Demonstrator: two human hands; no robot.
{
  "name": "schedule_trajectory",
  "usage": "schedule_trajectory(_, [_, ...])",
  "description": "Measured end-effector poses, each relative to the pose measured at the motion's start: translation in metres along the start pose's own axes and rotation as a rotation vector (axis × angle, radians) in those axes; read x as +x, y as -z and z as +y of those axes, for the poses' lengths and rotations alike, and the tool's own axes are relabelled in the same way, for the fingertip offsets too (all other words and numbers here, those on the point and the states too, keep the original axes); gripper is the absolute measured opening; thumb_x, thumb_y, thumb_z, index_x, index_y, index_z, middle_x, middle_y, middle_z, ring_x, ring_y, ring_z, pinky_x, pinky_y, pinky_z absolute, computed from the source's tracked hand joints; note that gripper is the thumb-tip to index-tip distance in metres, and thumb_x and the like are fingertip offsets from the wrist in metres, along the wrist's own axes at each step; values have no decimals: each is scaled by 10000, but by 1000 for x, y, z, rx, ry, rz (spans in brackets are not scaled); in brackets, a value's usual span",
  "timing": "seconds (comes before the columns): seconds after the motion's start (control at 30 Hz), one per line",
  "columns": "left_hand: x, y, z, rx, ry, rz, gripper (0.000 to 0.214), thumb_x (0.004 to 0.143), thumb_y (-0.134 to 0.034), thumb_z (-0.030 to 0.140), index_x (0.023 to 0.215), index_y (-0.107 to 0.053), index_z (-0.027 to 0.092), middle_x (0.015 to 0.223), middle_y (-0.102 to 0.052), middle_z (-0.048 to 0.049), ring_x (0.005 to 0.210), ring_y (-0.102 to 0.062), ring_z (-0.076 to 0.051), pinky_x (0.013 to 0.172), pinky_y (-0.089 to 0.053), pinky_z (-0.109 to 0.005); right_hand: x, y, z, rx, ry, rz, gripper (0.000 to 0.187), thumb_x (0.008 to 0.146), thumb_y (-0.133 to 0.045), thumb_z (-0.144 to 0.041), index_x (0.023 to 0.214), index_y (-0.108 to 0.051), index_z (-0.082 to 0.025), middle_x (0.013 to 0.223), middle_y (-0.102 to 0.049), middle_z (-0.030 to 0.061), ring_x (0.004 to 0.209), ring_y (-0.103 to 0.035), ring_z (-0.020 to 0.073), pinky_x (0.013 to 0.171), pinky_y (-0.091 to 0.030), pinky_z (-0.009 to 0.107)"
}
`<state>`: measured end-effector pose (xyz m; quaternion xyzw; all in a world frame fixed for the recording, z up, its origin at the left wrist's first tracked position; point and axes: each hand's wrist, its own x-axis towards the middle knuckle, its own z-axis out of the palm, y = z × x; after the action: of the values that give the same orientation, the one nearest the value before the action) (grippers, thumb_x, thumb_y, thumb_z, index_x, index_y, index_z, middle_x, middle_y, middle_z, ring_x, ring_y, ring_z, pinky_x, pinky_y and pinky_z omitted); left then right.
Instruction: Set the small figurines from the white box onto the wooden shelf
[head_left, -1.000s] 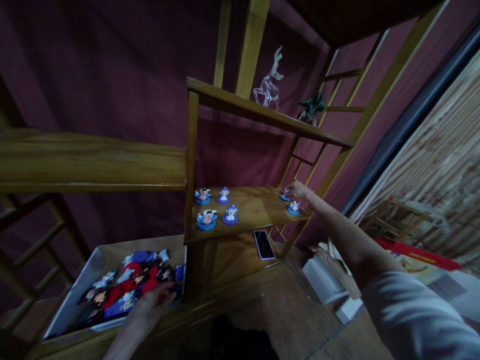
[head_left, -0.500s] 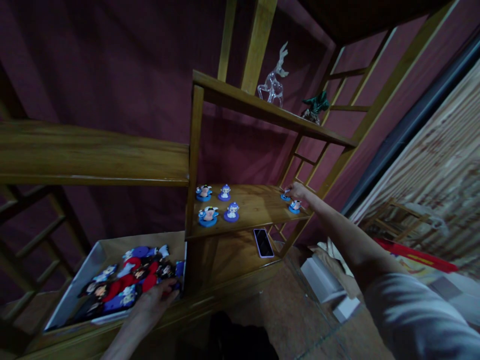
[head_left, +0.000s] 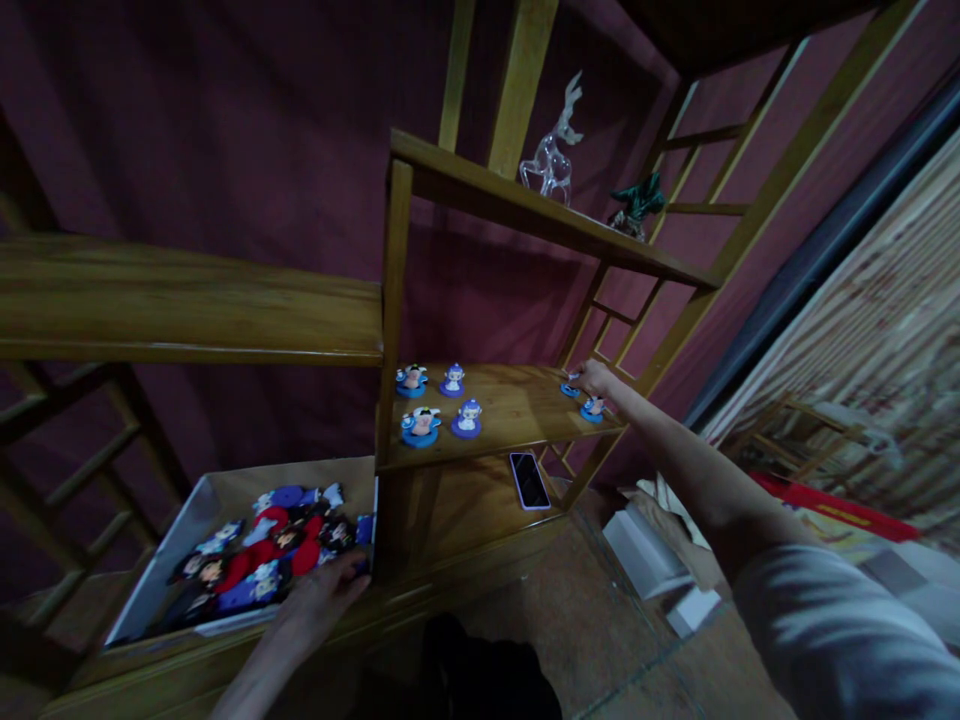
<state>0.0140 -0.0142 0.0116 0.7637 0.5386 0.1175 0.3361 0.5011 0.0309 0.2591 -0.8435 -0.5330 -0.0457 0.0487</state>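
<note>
My right hand [head_left: 594, 379] reaches to the far right end of the middle wooden shelf [head_left: 510, 410], its fingers pinched on a small figurine on a blue base [head_left: 571, 388]. Another such figurine [head_left: 592, 408] stands just beside my wrist. Several more small blue-based figurines [head_left: 439, 405] stand in a group at the shelf's left end. My left hand [head_left: 322, 598] rests on the near right corner of a white box [head_left: 161, 560] full of flat cartoon figures [head_left: 262, 550], fingers curled over its edge.
A phone [head_left: 529, 480] lies on the lower board under the shelf. A glass deer [head_left: 553, 150] and a dark green figure [head_left: 636, 205] stand on the top shelf. White boxes [head_left: 652, 565] lie on the floor at right.
The view has shifted slightly. My left hand slid a little to the right along the box's near edge. My right hand stays on the figurine at the shelf's right end.
</note>
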Motion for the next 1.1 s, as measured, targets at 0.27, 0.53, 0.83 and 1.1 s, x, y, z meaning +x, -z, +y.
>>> schedule_trajectory(0.27, [-6, 7, 10, 86, -2, -39, 374, 799, -437, 307, 1117, -579, 169, 955, -685, -66, 904, -623, -192, 794, -438, -274, 2, 0, -5, -66, -1, -22, 270, 659, -621, -221, 893, -703, -112, 787, -690, 84, 738, -624, 167, 579, -413, 170])
schedule_trajectory(0.53, [-6, 7, 7, 66, -2, -22, 374, 782, -460, 308, 1103, -588, 167, 999, -675, -91, 982, -605, -215, 833, -434, -295, 3, 2, -6, -85, 5, -49, 255, 661, -601, -206, 876, -705, -116, 772, -690, 80, 691, -615, 149, 540, -388, 168])
schedule_trajectory(0.83, [-2, 7, 0, 5, 0, 41, 373, 768, -482, 316, 1091, -601, 171, 947, -686, -89, 892, -632, -222, 772, -442, -297, -10, 9, -13, -46, -7, -64, 196, 669, -649, -225, 811, -689, -96, 715, -675, 81, 661, -607, 157, 565, -395, 204])
schedule_trajectory(1.1, [-19, 58, -10, -318, 198, 505, 219, 750, -542, 289, 902, -665, 190, 859, -692, -52, 849, -615, -206, 722, -431, -255, -64, 51, -2, 185, 163, 201, 277, 846, -491, -310, 1068, -614, -199, 1087, -623, 180, 1013, -578, 257, 793, -414, 376])
